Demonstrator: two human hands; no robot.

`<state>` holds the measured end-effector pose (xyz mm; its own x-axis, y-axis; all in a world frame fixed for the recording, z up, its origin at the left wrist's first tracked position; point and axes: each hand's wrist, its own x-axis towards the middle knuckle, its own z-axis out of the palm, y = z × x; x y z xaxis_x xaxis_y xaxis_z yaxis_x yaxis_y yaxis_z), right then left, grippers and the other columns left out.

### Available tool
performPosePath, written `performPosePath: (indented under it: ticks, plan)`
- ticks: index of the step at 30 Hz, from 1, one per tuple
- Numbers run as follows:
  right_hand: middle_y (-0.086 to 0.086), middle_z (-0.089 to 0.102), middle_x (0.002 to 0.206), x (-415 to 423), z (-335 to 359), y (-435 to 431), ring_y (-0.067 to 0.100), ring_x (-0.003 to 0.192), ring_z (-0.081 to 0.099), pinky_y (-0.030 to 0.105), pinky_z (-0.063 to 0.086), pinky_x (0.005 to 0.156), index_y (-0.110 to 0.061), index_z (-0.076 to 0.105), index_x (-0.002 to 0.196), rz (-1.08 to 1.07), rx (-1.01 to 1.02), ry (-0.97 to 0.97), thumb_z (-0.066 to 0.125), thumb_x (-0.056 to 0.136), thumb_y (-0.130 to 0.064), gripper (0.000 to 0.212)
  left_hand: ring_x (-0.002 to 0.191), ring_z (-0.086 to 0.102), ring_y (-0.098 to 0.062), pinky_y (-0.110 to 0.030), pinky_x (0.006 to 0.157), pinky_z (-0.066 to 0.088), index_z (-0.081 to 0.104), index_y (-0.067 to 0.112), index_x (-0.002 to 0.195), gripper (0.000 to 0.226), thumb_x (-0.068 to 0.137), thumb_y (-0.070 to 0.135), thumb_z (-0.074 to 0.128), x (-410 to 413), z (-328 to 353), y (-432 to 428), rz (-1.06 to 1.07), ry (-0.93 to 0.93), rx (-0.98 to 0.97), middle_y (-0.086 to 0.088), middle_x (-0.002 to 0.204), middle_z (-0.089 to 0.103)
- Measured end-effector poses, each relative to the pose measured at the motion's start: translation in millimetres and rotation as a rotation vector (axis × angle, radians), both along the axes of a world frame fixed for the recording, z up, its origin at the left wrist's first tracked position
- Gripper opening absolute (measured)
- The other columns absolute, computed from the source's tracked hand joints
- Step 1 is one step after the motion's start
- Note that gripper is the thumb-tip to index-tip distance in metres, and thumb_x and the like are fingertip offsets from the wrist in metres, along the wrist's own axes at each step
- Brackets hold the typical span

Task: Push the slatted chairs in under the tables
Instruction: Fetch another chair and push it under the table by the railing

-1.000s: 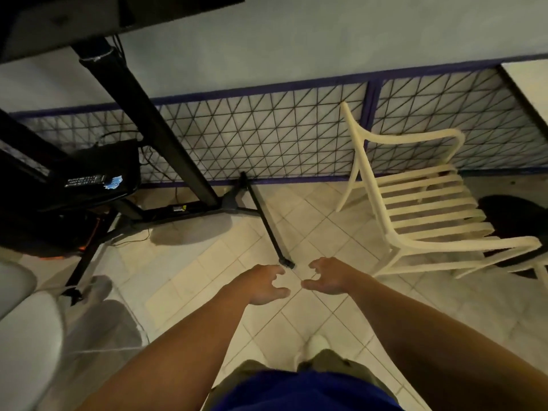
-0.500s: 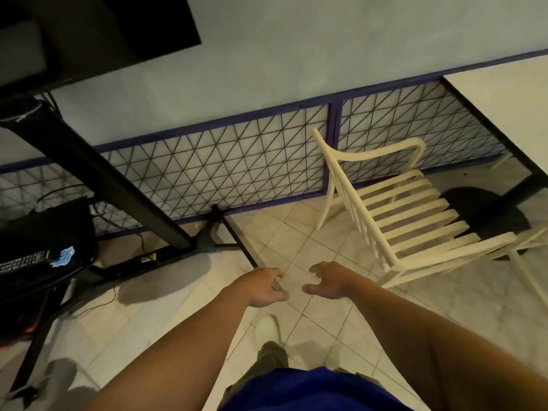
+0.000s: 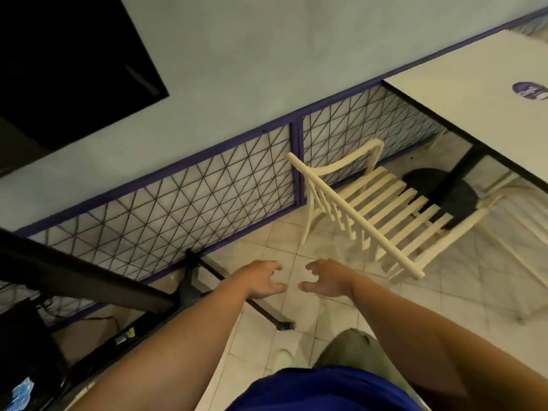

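- Hands out before us: our left hand (image 3: 262, 279) and right hand (image 3: 325, 278) hover over the floor (image 3: 308, 315), each grip spread, fingers curled, holding nothing.
- Chair (image 3: 375, 210) stands right of our hands, apart from them, its seat partly beneath the tabletop (image 3: 474, 93).

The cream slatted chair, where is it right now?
In the head view the cream slatted chair stands right of centre, beyond the right hand, its back toward the person and its seat facing the white table, beside the lattice wall panel.
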<state>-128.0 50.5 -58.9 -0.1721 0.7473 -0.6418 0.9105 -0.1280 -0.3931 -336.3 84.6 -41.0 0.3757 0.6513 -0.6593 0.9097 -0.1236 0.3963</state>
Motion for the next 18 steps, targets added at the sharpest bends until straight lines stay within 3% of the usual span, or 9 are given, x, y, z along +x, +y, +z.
performPosePath:
  ticks: [5,14,18]
  plan:
    - [0.004,0.041,0.151,5.8,-3.3,12.3,0.026,0.135,0.039,0.042,0.032,0.111,-0.021,0.034,0.149,-0.089,-0.027,-0.035,0.052,0.084,-0.069,0.083,0.126,0.050,-0.022,-0.038,0.100,0.043,0.040,0.030,0.147,0.068,0.088,0.054,0.064,17.0,-1.4,34.6,-0.132,0.013,0.017,0.000,0.145,0.049]
    - [0.005,0.047,0.144,29.4,-10.9,55.8,0.025,0.130,0.044,0.044,0.036,0.108,-0.022,0.040,0.144,-0.280,0.032,0.009,0.061,0.085,-0.058,0.072,0.123,0.050,-0.019,-0.034,0.087,0.039,0.039,0.041,0.144,0.072,0.080,0.063,0.063,55.2,-5.5,113.2,-0.250,0.031,-0.014,0.006,0.142,0.051]
    - [0.002,0.053,0.139,42.8,-3.8,95.1,0.022,0.127,0.048,0.044,0.040,0.106,-0.024,0.046,0.140,-0.331,0.134,0.051,0.064,0.084,-0.057,0.068,0.124,0.050,-0.019,-0.034,0.088,0.039,0.042,0.035,0.144,0.072,0.081,0.061,0.066,88.7,3.2,162.8,-0.326,0.047,0.040,0.003,0.141,0.052]
